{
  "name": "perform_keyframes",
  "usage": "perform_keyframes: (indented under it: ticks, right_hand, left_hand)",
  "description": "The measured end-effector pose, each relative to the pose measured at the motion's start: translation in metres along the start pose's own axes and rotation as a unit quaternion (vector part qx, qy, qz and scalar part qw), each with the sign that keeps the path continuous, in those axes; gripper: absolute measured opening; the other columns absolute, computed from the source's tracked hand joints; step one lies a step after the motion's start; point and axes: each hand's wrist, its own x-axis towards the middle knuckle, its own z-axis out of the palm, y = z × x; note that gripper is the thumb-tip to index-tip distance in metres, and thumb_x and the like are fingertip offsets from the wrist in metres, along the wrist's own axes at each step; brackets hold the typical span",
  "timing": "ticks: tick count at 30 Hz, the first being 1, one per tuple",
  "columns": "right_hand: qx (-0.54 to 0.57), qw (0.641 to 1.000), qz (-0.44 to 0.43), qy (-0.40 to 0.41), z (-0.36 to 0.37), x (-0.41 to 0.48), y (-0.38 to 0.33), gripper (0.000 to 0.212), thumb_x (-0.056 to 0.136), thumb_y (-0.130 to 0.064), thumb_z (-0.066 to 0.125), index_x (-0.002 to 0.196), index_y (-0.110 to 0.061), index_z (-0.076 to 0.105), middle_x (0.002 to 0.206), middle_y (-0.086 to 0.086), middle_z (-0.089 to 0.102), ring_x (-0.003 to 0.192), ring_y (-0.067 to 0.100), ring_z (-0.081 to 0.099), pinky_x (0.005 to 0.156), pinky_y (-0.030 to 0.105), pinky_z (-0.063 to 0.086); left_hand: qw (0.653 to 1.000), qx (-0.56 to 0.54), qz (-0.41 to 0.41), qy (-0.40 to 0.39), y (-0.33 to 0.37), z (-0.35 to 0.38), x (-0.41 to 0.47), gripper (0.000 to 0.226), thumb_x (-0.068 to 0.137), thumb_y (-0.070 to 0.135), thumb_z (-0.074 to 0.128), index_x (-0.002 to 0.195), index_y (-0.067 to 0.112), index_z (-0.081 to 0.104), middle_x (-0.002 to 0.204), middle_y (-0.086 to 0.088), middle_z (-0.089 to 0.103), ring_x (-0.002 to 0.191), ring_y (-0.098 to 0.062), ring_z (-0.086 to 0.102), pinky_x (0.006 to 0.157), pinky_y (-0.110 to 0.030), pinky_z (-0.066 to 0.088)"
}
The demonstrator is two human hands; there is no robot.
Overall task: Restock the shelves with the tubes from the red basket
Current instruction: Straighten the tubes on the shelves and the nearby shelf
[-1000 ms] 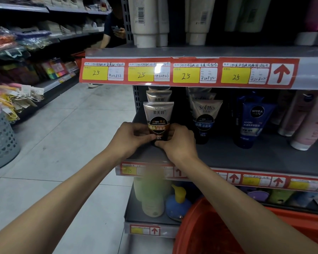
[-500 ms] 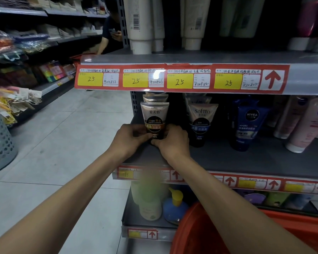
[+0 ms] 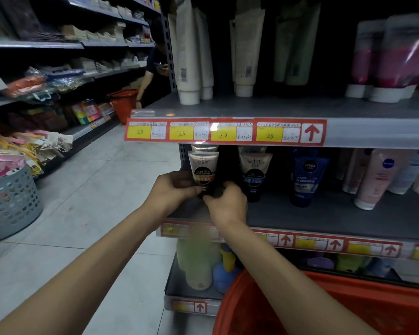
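Note:
A bronze and black Softto tube (image 3: pixel 203 170) stands cap-down at the left end of the grey middle shelf (image 3: pixel 324 213), with another like it right behind. My left hand (image 3: pixel 173 189) and my right hand (image 3: pixel 224 204) both pinch its black cap from either side. A second Softto tube (image 3: pixel 254 175) with a blue label stands to its right. The red basket (image 3: pixel 348 308) sits at the bottom right, under my right forearm; its inside shows nothing I can make out.
A blue Nivea tube (image 3: pixel 305 180) and pink tubes (image 3: pixel 377 180) stand further right. White tubes (image 3: pixel 191 56) fill the upper shelf. Bottles (image 3: pixel 198 262) stand below. A grey mesh bin (image 3: pixel 10 204) sits left in the aisle; a person (image 3: pixel 153 68) with another red basket (image 3: pixel 124 105) stands beyond.
My view has tilted up a little, so the shelves sit lower in the frame. Both hands stay pinched on the same tube's cap at the shelf's left end.

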Motion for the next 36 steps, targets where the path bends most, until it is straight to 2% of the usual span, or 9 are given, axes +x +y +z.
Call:
perform_keyframes:
  ticks: [2,4,7,10,14,18,23,26,36]
  right_hand:
    - [0.038,0.999,0.001,-0.002,-0.014,-0.015,-0.006,0.043,0.086,-0.024,0.077,0.126,-0.014,0.063,0.117,0.004,0.07,0.11,0.025,0.067,0.087,0.027,0.052]
    - [0.078,0.997,0.01,-0.01,-0.032,-0.028,-0.013,0.046,0.086,-0.027,0.077,0.129,-0.016,0.063,0.111,0.0,0.071,0.106,0.02,0.066,0.09,0.029,0.052]
    - [0.159,0.986,0.028,-0.04,-0.062,-0.045,-0.022,0.051,0.086,-0.031,0.078,0.132,-0.015,0.062,0.115,0.0,0.071,0.106,0.016,0.066,0.096,0.03,0.053]
    - [0.202,0.978,0.023,-0.05,-0.1,-0.056,-0.029,0.052,0.085,-0.034,0.08,0.132,-0.019,0.062,0.113,-0.002,0.071,0.104,0.014,0.067,0.098,0.039,0.056]
    - [0.221,0.974,-0.011,-0.047,-0.168,-0.068,-0.044,0.048,0.083,-0.034,0.082,0.126,-0.023,0.065,0.106,-0.006,0.074,0.101,0.012,0.07,0.096,0.042,0.058]
    - [0.231,0.971,-0.038,-0.048,-0.242,-0.087,-0.059,0.041,0.087,-0.028,0.08,0.125,-0.024,0.064,0.102,-0.004,0.076,0.097,0.012,0.072,0.096,0.04,0.058]
    - [0.231,0.971,-0.052,0.002,-0.311,-0.098,-0.062,0.034,0.088,-0.025,0.078,0.12,-0.026,0.065,0.097,-0.002,0.076,0.095,0.018,0.073,0.095,0.044,0.058]
    - [0.222,0.972,-0.068,0.023,-0.347,-0.102,-0.064,0.037,0.089,-0.025,0.078,0.123,-0.023,0.065,0.098,-0.003,0.075,0.094,0.016,0.073,0.096,0.043,0.058]
    - [0.144,0.977,-0.116,0.107,-0.417,-0.063,-0.059,0.032,0.084,-0.026,0.081,0.113,-0.03,0.067,0.094,-0.004,0.076,0.091,0.012,0.072,0.087,0.046,0.061]
  left_hand:
    - [1.0,-0.019,-0.008,0.007,0.016,0.001,-0.018,0.035,0.083,0.01,0.082,0.116,0.013,0.069,0.08,0.019,0.072,0.065,0.013,0.067,0.055,-0.004,0.047]
    - [0.999,-0.03,-0.018,0.009,0.029,0.003,-0.038,0.038,0.083,0.015,0.083,0.118,0.014,0.068,0.089,0.014,0.071,0.071,0.008,0.069,0.055,-0.004,0.047]
    - [0.999,-0.039,-0.019,0.006,0.048,0.004,-0.067,0.04,0.083,0.027,0.083,0.119,0.023,0.067,0.101,0.012,0.072,0.088,0.002,0.066,0.059,-0.006,0.049]
    - [0.998,-0.058,-0.002,0.002,0.068,0.008,-0.091,0.028,0.082,0.034,0.082,0.108,0.035,0.071,0.094,0.018,0.077,0.094,0.005,0.068,0.068,-0.009,0.049]
    - [0.997,-0.076,0.03,0.0,0.104,0.024,-0.113,0.035,0.084,0.037,0.079,0.118,0.032,0.072,0.104,0.015,0.077,0.101,0.0,0.07,0.085,-0.023,0.053]
    - [0.991,-0.115,0.065,-0.01,0.151,0.052,-0.125,0.034,0.084,0.037,0.078,0.117,0.033,0.071,0.103,0.012,0.078,0.103,-0.009,0.071,0.091,-0.036,0.058]
    - [0.982,-0.119,0.138,-0.055,0.206,0.096,-0.131,0.036,0.085,0.018,0.08,0.119,0.025,0.07,0.106,0.0,0.077,0.097,-0.006,0.073,0.08,-0.019,0.057]
    - [0.975,-0.123,0.171,-0.071,0.232,0.121,-0.134,0.036,0.086,0.012,0.079,0.119,0.024,0.069,0.106,0.0,0.077,0.097,-0.005,0.073,0.075,-0.014,0.055]
    - [0.968,-0.115,0.217,-0.048,0.285,0.179,-0.101,0.031,0.086,0.009,0.079,0.112,0.025,0.072,0.096,0.001,0.078,0.092,-0.006,0.072,0.075,-0.015,0.054]
